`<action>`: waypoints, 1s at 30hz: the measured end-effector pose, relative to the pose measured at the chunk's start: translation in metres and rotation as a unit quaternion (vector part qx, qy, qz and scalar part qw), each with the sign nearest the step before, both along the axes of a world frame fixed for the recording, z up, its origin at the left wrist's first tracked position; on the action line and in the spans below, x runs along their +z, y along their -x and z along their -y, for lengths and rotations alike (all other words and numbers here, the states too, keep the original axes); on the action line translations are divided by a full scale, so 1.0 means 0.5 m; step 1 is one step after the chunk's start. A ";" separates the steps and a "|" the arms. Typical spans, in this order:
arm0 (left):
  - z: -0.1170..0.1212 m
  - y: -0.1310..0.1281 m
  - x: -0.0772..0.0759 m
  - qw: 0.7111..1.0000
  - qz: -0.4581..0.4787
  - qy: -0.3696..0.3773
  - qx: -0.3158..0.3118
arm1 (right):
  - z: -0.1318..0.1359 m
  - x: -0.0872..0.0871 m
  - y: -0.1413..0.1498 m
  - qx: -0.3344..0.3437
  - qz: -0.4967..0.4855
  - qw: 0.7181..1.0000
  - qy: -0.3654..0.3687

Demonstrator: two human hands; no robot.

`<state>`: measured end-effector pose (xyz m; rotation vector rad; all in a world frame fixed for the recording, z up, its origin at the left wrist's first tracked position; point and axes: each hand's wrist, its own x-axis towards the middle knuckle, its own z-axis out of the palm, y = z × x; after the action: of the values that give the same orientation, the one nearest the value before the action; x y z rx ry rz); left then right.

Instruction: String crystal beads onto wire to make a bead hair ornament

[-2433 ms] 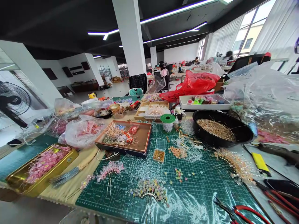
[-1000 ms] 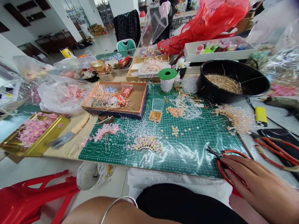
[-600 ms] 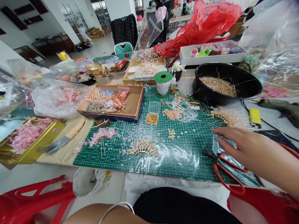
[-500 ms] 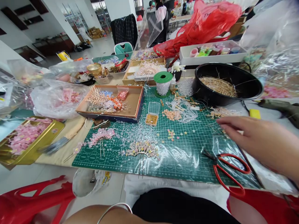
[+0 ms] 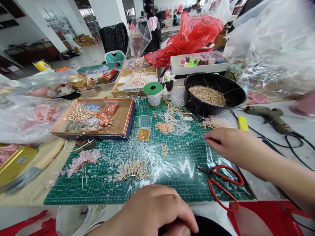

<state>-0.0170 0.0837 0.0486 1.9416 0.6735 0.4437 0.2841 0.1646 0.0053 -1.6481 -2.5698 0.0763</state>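
Note:
My right hand [image 5: 227, 142] reaches in from the right, thumb and fingers drawn together low over the green cutting mat [image 5: 177, 190]. Faint thin wires show at its fingertips; what the pinch holds is too small to make out. Just beyond lies a peach beaded hair ornament [image 5: 215, 123]. Red-handled scissors [image 5: 221, 182] rest on the mat below that hand. My left hand [image 5: 157, 208] hovers at the front edge, fingers loosely bent and apart from the thumb, with nothing seen in it. Behind it is a yellow and pink beaded hair comb [image 5: 134, 170]; a pink one [image 5: 85, 159] lies farther left.
Clear beads [image 5: 123, 150] are scattered mid-mat, near a small box of gold beads [image 5: 143, 134]. A bead spool [image 5: 154, 95] and a black basin [image 5: 192, 106] of gold wire stand behind. An ornament box [image 5: 123, 123] is left; a glue gun [image 5: 268, 116] lies right.
The view has shifted right. My left hand has risen into view over the mat's front edge. The fingers of my right hand have come together beside the thin wires.

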 end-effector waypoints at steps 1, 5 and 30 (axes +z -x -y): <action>0.001 -0.003 -0.003 1.000 -0.004 0.000 -0.012 | 0.001 -0.001 0.013 0.033 -0.001 0.999 -0.006; 0.000 -0.021 -0.012 0.996 -0.042 0.002 -0.078 | -0.016 -0.024 0.051 0.132 0.019 0.991 -0.022; -0.090 -0.100 -0.026 0.972 -0.187 -0.128 0.065 | 0.090 -0.007 0.060 0.171 -0.124 0.977 0.030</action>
<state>0.0331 0.1287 0.0359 2.2627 1.0313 0.2526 0.2544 0.1198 0.0017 -1.1092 -2.6419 0.3595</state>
